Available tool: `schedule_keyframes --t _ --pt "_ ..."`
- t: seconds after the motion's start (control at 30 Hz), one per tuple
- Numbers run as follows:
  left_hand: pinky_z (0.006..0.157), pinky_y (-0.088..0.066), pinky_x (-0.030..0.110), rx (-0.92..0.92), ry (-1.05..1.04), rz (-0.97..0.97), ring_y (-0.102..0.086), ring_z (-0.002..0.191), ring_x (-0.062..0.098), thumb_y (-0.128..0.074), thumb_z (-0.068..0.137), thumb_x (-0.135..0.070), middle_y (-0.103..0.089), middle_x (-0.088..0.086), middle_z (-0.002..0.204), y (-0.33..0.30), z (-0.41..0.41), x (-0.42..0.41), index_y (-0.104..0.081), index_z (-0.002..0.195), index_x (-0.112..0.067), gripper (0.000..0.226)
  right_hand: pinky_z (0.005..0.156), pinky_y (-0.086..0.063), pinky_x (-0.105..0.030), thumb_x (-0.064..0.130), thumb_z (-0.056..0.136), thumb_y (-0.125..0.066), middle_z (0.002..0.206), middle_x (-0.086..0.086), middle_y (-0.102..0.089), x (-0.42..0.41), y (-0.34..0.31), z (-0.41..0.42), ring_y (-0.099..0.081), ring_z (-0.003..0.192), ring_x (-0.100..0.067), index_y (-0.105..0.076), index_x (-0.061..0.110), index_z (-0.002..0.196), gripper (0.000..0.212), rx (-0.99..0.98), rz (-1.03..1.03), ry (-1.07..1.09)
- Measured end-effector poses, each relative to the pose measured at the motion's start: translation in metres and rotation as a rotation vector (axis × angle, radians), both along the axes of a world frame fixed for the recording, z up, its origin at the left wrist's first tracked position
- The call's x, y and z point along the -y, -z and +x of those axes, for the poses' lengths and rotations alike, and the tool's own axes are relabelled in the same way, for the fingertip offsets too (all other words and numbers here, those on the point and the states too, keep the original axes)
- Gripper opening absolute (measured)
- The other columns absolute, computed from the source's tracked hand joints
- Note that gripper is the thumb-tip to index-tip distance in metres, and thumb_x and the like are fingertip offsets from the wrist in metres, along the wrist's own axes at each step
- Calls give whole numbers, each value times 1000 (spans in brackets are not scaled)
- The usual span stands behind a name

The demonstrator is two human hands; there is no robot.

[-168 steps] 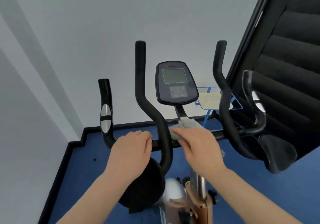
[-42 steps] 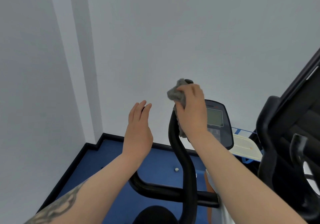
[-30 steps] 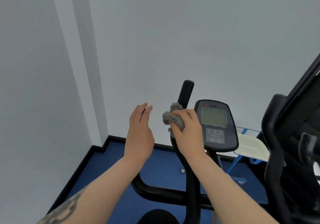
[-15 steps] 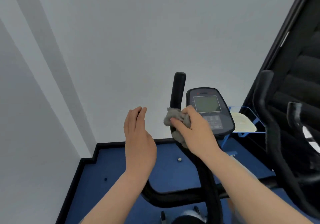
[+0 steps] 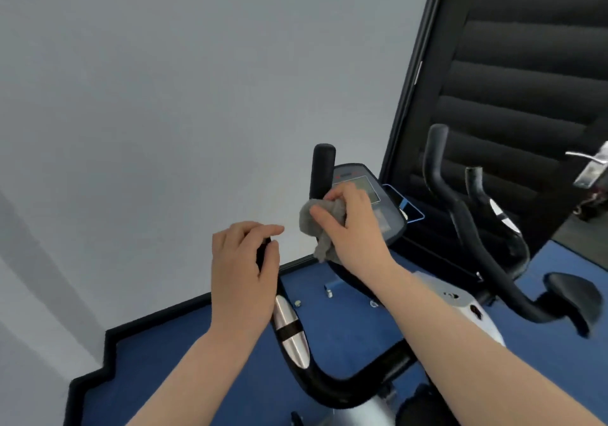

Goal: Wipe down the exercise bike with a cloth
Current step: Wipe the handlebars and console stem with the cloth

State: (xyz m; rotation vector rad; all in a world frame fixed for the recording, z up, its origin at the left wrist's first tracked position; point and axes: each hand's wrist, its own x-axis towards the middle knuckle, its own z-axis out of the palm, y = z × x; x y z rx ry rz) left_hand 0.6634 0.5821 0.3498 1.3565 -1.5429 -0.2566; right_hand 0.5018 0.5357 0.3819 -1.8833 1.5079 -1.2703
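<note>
A person's right hand (image 5: 350, 228), fingers curled, clamps a crumpled grey cloth (image 5: 317, 228) around the black exercise bike's upright handlebar (image 5: 323, 169) mid-wipe (left hand (image 5: 241, 274) grips the outer grip (image 5: 286, 323)); likely next, that chrome-banded grip.

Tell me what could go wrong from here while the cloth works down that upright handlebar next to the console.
The right hand wipes the upright handlebar with the bunched cloth right beside the console; a knuckle might press its buttons. Loose cloth hanging below the hand may slip off. The left hand grips the outer grip, possibly leaving that part unwiped.
</note>
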Motion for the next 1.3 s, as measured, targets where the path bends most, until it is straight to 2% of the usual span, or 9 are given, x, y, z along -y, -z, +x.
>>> schedule_keyframes --t 0.1,0.23,0.47,0.63,0.8,0.9,1.07,1.17,1.3 --pt "89 -29 3 -1 68 -43 -38 106 4 -56 95 -13 -49 -24 101 4 7 1 -69 113 -28 27 83 -41 -18 25 88 -68 107 5 -52 -23 15 -5 -50 99 -5 -58 21 101 17 -215 -70 2" --pt "81 -34 5 -53 131 -45 -39 106 -1 -60 94 -21 -51 -26 102 8 14 3 -66 113 -36 26 72 -44 -17 21 88 -69 87 10 -58 -26 0 -14 -55 83 -1 -58 25 92 12 -40 -10 93" --pt "85 -32 -3 -112 274 -33 -43 116 -7 -55 95 -26 -51 -38 120 12 35 -4 -59 122 -45 33 85 -50 -31 25 87 -69 100 5 -58 -42 10 10 -56 93 -7 -63 23 100 14 -35 37 240" --pt "77 -42 3 -265 307 39 -57 106 -6 -59 95 -21 -54 -34 116 11 37 -7 -60 116 -54 40 84 -44 -13 26 91 -63 104 6 -55 -48 2 51 -53 95 3 -62 32 110 19 89 13 170" --pt "80 -40 0 -330 316 64 -60 105 -7 -61 94 -19 -61 -29 120 14 44 -8 -62 113 -52 38 85 -46 -22 25 98 -53 99 12 -58 -86 54 66 -57 93 2 -64 39 102 18 125 181 212" --pt "79 -40 0 -320 312 84 -59 108 -4 -60 95 -20 -60 -32 121 14 46 -7 -61 113 -54 38 73 -46 -11 23 96 -57 99 18 -56 -88 51 69 -59 91 6 -66 41 92 21 245 136 208" --pt "82 -39 -1 -312 350 75 -56 113 -7 -56 97 -15 -57 -31 127 16 46 -11 -58 118 -55 45 80 -49 -13 21 96 -58 111 24 -57 -99 51 92 -58 104 2 -59 45 118 33 237 15 201" --pt "85 -38 -1 -298 353 64 -54 115 -8 -54 98 -15 -56 -31 129 18 45 -11 -58 120 -53 44 75 -51 -16 29 89 -68 100 24 -64 -106 50 85 -63 92 2 -47 58 117 45 328 72 277" --pt "89 -39 1 -311 361 25 -53 120 -6 -49 99 -4 -60 -25 128 18 44 -9 -61 121 -42 45 75 -53 -17 21 85 -73 93 19 -65 -80 31 95 -63 91 1 -60 35 99 24 413 -23 239"
